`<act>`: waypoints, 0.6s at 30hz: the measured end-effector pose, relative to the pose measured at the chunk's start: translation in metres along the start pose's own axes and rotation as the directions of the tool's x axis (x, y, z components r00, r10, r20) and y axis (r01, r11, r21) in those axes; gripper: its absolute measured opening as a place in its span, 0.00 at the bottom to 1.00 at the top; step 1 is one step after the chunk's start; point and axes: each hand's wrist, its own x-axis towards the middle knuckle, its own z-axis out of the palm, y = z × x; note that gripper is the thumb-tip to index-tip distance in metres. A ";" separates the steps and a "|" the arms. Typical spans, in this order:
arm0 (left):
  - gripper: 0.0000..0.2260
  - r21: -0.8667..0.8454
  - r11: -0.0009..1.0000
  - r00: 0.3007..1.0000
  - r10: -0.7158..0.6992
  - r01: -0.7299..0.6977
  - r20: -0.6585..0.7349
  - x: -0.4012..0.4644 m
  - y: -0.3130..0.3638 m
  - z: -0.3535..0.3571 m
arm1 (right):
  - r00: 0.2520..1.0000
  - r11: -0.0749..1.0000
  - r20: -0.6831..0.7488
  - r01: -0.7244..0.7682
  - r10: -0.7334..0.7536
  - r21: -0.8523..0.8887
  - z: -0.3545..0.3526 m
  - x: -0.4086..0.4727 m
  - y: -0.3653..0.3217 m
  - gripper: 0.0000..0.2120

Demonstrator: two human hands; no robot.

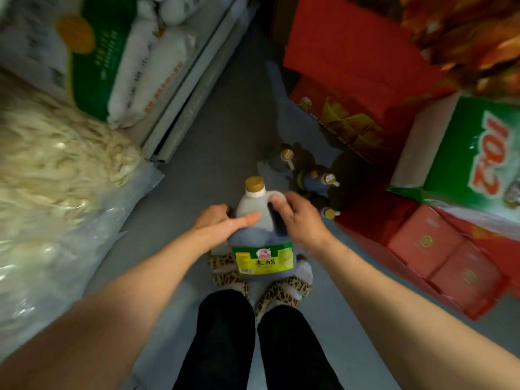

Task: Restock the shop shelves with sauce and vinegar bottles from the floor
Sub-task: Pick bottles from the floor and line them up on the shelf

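A large dark vinegar jug [260,243] with a gold cap and a green-and-yellow label hangs in front of me above my feet. My right hand [298,218] grips its moulded handle, fingers curled through it. My left hand [225,223] lies against the jug's left shoulder, thumb stretched across the front. Several more dark bottles [315,178] with gold caps stand on the grey floor just beyond, next to the red boxes.
Bagged noodles [56,170] and rice sacks [135,68] fill the low shelf on the left. Red cartons [422,249] and a green box [478,159] are stacked on the right. A narrow strip of grey floor [225,130] runs between them.
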 end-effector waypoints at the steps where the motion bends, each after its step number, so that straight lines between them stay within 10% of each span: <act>1: 0.46 0.015 1.000 1.000 -0.004 0.004 -0.014 -0.020 0.009 -0.010 | 1.000 0.999 0.014 0.006 -0.005 -0.043 -0.010 -0.011 -0.016 0.20; 18: 0.58 0.207 0.947 0.889 0.306 -0.247 -0.341 -0.383 0.258 -0.213 | 0.906 0.942 -0.281 0.335 -0.316 0.019 -0.226 -0.223 -0.363 0.26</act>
